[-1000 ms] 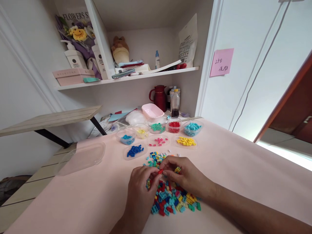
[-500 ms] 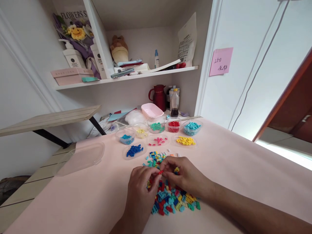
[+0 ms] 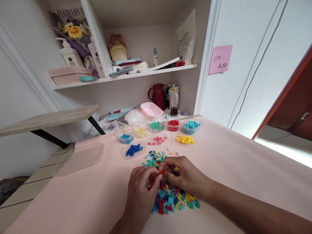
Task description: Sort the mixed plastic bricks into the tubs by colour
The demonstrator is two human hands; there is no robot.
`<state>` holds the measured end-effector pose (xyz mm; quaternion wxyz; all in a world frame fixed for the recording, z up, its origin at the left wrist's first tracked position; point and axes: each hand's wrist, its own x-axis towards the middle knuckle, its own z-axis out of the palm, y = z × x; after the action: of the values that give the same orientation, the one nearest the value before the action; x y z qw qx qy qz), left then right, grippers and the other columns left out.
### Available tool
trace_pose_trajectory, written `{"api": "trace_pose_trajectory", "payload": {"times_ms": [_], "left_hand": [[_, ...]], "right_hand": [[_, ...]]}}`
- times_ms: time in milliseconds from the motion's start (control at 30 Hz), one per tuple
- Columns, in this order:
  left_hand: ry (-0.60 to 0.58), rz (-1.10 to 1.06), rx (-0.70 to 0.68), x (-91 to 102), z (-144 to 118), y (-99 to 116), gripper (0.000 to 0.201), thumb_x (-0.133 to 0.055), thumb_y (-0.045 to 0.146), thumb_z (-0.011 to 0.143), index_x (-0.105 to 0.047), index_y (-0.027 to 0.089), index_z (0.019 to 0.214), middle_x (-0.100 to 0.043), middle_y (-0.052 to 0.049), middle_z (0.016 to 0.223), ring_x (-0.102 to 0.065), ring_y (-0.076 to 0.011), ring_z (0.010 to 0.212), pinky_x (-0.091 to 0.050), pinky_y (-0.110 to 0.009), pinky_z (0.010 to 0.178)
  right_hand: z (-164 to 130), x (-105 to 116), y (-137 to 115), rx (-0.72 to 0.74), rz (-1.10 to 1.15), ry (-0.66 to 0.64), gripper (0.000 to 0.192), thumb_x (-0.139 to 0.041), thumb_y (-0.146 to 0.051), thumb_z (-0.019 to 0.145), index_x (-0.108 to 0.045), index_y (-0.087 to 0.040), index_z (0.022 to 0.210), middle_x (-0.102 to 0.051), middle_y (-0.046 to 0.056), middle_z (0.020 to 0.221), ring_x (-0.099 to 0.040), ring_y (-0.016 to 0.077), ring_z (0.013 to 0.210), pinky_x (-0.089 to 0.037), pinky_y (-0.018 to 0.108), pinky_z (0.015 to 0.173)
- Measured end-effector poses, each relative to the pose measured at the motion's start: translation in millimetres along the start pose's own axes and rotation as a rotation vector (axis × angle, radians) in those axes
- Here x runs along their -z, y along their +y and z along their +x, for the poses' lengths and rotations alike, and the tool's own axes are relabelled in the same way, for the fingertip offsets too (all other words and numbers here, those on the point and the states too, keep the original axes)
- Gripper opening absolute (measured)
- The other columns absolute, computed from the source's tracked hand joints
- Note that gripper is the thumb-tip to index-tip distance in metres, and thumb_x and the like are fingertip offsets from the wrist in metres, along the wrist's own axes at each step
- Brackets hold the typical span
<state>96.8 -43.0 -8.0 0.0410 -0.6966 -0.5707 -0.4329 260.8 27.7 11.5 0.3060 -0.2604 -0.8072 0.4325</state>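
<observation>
My left hand (image 3: 141,191) and my right hand (image 3: 181,175) meet fingertip to fingertip over a pile of small mixed-colour bricks (image 3: 174,200) on the pink table (image 3: 231,169). Between the fingertips of both hands sits a small red brick (image 3: 160,172). My right hand also has a yellow brick (image 3: 175,169) tucked under its fingers. A smaller scatter of loose bricks (image 3: 154,157) lies just beyond my hands.
Several clear tubs and lids hold sorted bricks: dark blue (image 3: 134,150), pink (image 3: 158,140), yellow (image 3: 185,139), red (image 3: 173,123), green (image 3: 156,126), light blue (image 3: 192,126). An empty clear lid (image 3: 80,157) lies at left. A pink tub (image 3: 151,110), red jug (image 3: 158,96) and bottle (image 3: 174,100) stand behind.
Both hands stay pinched on the red brick over the pile. The view has tilted slightly; nothing else has moved.
</observation>
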Motion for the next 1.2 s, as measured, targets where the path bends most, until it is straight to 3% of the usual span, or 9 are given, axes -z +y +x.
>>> {"api": "trace_pose_trajectory", "payload": {"times_ms": [533, 767, 933, 1200], "left_hand": [[-0.017, 0.005, 0.046, 0.2, 1.0, 4.6, 0.007, -0.06, 0.016, 0.078, -0.063, 0.021, 0.077, -0.067, -0.001, 0.074, -0.064, -0.0193, 0.074, -0.053, -0.033, 0.07], [-0.061, -0.015, 0.162, 0.0, 0.8, 1.6, 0.008, -0.058, 0.016, 0.078, -0.063, 0.022, 0.079, -0.069, -0.001, 0.078, -0.066, -0.0196, 0.079, -0.053, -0.032, 0.073], [-0.07, -0.059, 0.235, -0.5, 0.7, 0.0, 0.007, -0.056, 0.019, 0.08, -0.063, 0.022, 0.079, -0.07, -0.001, 0.08, -0.067, -0.019, 0.079, -0.054, -0.03, 0.071], [-0.068, -0.171, 0.329, 2.1, 3.3, 5.2, 0.011, -0.056, 0.025, 0.081, -0.065, 0.02, 0.078, -0.071, -0.002, 0.077, -0.067, -0.0181, 0.074, -0.054, -0.026, 0.064]], "right_hand": [[-0.5, -1.2, 0.0, -0.009, -0.001, -0.03, 0.027, -0.048, -0.004, 0.069, -0.066, -0.017, 0.084, -0.058, -0.003, 0.064, -0.051, 0.0092, 0.055, -0.04, 0.019, 0.053], [-1.4, -1.6, 0.7, -0.041, 0.073, -0.053, 0.022, -0.049, -0.011, 0.079, -0.068, -0.017, 0.089, -0.064, 0.0, 0.073, -0.054, 0.01, 0.057, -0.043, 0.019, 0.053], [-0.6, -2.0, -0.5, -0.048, 0.155, -0.058, 0.028, -0.05, -0.014, 0.083, -0.068, -0.02, 0.104, -0.064, 0.0, 0.073, -0.053, 0.0099, 0.056, -0.045, 0.02, 0.054], [1.1, -3.4, 0.3, -0.021, 0.081, -0.028, 0.028, -0.057, -0.017, 0.08, -0.067, -0.021, 0.106, -0.068, 0.001, 0.077, -0.059, 0.0123, 0.061, -0.048, 0.023, 0.058]]}}
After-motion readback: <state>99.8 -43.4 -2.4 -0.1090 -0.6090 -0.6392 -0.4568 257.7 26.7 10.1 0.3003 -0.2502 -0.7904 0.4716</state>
